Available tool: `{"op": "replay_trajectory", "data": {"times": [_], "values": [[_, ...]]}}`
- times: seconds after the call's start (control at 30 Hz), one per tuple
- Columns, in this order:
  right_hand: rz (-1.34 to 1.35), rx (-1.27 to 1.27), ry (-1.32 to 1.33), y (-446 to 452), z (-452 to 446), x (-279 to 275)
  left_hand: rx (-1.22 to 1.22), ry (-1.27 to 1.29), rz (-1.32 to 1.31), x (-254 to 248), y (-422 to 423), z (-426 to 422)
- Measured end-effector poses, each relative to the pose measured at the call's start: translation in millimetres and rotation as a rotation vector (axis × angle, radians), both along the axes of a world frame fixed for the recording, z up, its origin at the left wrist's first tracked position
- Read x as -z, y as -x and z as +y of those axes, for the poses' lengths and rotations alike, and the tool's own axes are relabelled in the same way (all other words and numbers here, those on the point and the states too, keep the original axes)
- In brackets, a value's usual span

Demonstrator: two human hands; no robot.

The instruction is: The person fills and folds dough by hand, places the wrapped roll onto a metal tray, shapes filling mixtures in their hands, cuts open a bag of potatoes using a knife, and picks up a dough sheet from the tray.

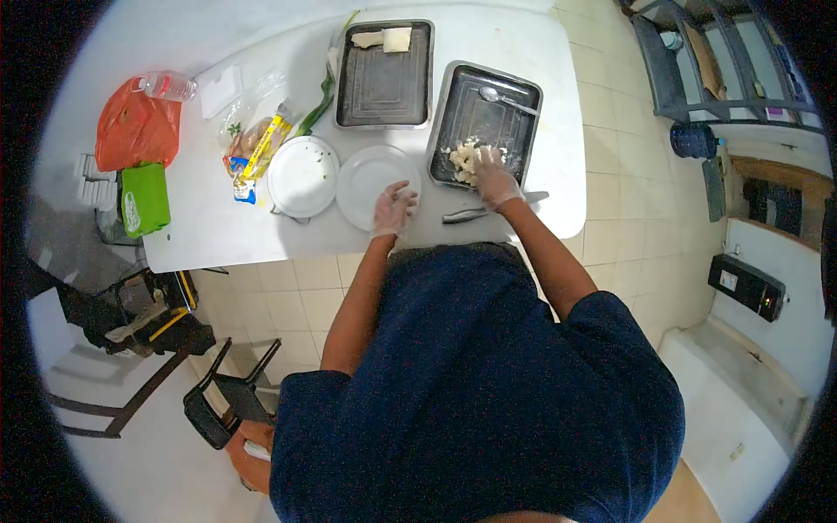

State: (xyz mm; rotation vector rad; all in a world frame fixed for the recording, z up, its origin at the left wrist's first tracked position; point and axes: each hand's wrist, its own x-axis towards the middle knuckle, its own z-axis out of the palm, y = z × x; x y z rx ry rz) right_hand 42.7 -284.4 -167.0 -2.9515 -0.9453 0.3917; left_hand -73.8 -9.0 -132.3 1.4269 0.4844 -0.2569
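Observation:
My right hand [497, 183], in a clear plastic glove, reaches into the near end of a dark metal tray [466, 100]. Its fingers are curled into a heap of crumbly, pale mashed food [463, 160]. A metal spoon [507, 100] rests at the far end of that tray. Over the right edge of an empty white plate [357, 187] is my left hand [396, 209], also gloved, with its fingers loosely bent and apart and nothing in them. A knife [466, 215] with a dark handle lies beside the tray's near edge, partly behind my right wrist.
Another metal tray [384, 91] holds pale flat pieces [396, 40]. To the left are a speckled white plate [303, 177], a yellow packet [264, 148], green onion [319, 105], an orange bag [135, 129], a green pack [145, 200] and a plastic bottle [169, 85].

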Motion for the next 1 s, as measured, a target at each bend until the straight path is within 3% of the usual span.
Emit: {"op": "replay_trajectory", "data": {"times": [0.07, 0.17, 0.27, 0.37, 0.5, 0.53, 0.6, 0.67, 0.77, 0.8, 0.87, 0.93, 1.0], "values": [[-0.075, -0.176, 0.144, -1.4, -1.4, 7.7, 0.022, 0.004, -0.013, 3.0, -3.4, 1.8], [0.370, 0.244, 0.002, -23.3, 16.6, -56.2, 0.091, 0.018, 0.044, 6.7, -10.8, 4.8], [0.428, 0.302, -0.191, -41.4, -2.6, -37.3, 0.494, -0.560, -0.143, -12.3, -21.6, -1.4], [0.414, 0.468, -0.307, -29.7, -6.4, -59.1, 0.671, -0.637, -0.320, -44.2, -28.1, -16.5], [0.438, 0.650, -0.390, -13.2, 9.4, -113.9, 0.622, -0.562, -0.385, -38.2, -57.0, -45.8], [0.363, 0.706, -0.468, -6.7, 8.6, -102.0, 0.597, -0.572, -0.402, -32.1, -65.1, -53.7], [0.458, 0.666, -0.569, -7.4, 7.5, -100.5, 0.589, -0.566, -0.398, -12.7, -85.8, -61.3], [0.243, 0.575, -0.571, -1.9, -8.5, -28.9, 0.626, -0.532, -0.351, 15.2, -100.4, -66.1], [0.053, 0.366, -0.127, 5.2, 6.4, -35.2, 0.690, -0.540, -0.278, 21.8, -100.5, -73.3], [-0.100, 0.404, -0.285, 7.8, 13.0, -39.4, 0.761, -0.596, -0.221, 19.8, -101.6, -75.0], [0.230, 0.454, -0.285, -6.4, 15.9, -49.3, 0.898, -0.708, -0.102, 16.3, -104.3, -76.6], [0.277, 0.492, -0.347, -7.4, 15.5, -23.9, 0.879, -0.670, -0.101, 29.0, -101.7, -78.8], [0.142, 0.497, -0.417, 2.9, 14.8, -3.0, 0.892, -0.633, -0.089, 35.3, -99.4, -79.1]]}}
